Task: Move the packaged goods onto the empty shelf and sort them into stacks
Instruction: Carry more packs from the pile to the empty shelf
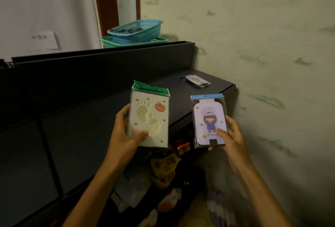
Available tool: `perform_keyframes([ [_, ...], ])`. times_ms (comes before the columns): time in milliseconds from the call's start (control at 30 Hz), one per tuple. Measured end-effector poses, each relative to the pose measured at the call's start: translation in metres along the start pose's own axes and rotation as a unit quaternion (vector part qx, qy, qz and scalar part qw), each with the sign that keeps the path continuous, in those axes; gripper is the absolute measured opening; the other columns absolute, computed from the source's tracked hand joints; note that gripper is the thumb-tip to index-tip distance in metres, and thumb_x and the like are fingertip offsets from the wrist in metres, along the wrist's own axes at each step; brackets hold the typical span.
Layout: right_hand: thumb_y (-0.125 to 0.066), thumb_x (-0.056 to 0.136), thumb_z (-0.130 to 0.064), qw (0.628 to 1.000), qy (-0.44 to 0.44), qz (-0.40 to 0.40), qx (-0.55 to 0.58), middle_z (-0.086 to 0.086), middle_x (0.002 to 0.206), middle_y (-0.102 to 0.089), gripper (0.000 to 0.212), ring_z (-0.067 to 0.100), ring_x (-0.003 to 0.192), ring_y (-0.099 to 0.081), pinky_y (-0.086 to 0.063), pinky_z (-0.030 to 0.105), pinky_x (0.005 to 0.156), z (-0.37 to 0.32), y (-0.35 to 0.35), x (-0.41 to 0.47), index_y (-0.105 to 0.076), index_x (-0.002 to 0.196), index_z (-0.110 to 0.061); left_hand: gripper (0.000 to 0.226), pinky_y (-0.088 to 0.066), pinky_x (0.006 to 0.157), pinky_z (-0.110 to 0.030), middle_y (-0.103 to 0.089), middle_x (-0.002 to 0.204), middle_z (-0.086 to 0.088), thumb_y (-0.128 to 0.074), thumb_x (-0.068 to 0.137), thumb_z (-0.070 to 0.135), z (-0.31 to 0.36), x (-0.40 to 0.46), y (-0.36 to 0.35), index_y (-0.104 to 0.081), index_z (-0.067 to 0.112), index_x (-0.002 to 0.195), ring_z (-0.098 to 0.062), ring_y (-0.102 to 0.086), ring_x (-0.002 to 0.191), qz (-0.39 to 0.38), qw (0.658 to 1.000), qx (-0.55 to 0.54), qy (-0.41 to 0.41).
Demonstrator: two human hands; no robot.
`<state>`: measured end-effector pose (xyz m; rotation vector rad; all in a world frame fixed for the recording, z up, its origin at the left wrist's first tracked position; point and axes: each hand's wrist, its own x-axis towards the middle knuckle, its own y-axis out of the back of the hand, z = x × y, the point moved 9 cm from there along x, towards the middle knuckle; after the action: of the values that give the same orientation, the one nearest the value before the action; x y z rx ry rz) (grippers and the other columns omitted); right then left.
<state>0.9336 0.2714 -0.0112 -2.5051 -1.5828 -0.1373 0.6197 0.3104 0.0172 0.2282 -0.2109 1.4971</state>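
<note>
Above the shelf (126,103) edge: footprint-print package (149,118), gripped by left hand (125,132); cartoon-figure package (209,120), gripped by right hand (230,136). A like package (196,81) is lain at one o'clock; matching designs are best stacked there, flat, edges squared.

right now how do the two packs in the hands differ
The footprint pack, held by the left hand, is cream with a green header and looks larger. The cartoon pack, held by the right hand, is lilac with a blue header and shows a hatted figure. Both are upright, clear-wrapped, and above the dark shelf.
</note>
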Motion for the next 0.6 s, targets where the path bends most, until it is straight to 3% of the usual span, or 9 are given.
perform_keyframes([
  [300, -0.056, 0.091, -0.002, 1.0, -0.002, 0.013, -0.026, 0.002, 0.112, -0.065, 0.038, 0.028, 0.093, -0.068, -0.06, 0.039, 0.058, 0.02, 0.041, 0.121, -0.052, 0.114, -0.032, 0.077, -0.057, 0.076, -0.027, -0.053, 0.122, 0.011, -0.067, 0.081, -0.001, -0.03, 0.107, -0.087, -0.031, 0.031, 0.14, -0.009, -0.059, 0.107, -0.011, 1.0, -0.007, 0.002],
  [467, -0.057, 0.092, -0.007, 0.999, -0.015, 0.017, -0.046, -0.008, 0.107, -0.064, 0.038, 0.022, 0.092, -0.069, -0.061, 0.037, 0.061, 0.023, 0.037, 0.183, -0.048, 0.12, -0.031, 0.076, -0.054, 0.064, -0.014, -0.052, 0.114, 0.019, -0.066, 0.081, -0.003, -0.024, 0.158, -0.109, -0.032, 0.033, 0.138, 0.004, -0.06, 0.095, 0.006, 1.0, -0.009, -0.007],
  [600, -0.058, 0.09, -0.007, 0.999, -0.018, 0.01, -0.048, -0.006, 0.107, -0.065, 0.039, 0.022, 0.093, -0.069, -0.061, 0.041, 0.065, 0.03, 0.027, 0.242, -0.049, 0.121, -0.029, 0.077, -0.056, 0.072, -0.018, -0.054, 0.118, 0.014, -0.067, 0.079, -0.005, -0.021, 0.201, -0.121, -0.033, 0.034, 0.136, 0.001, -0.06, 0.1, 0.03, 0.999, 0.005, -0.032],
])
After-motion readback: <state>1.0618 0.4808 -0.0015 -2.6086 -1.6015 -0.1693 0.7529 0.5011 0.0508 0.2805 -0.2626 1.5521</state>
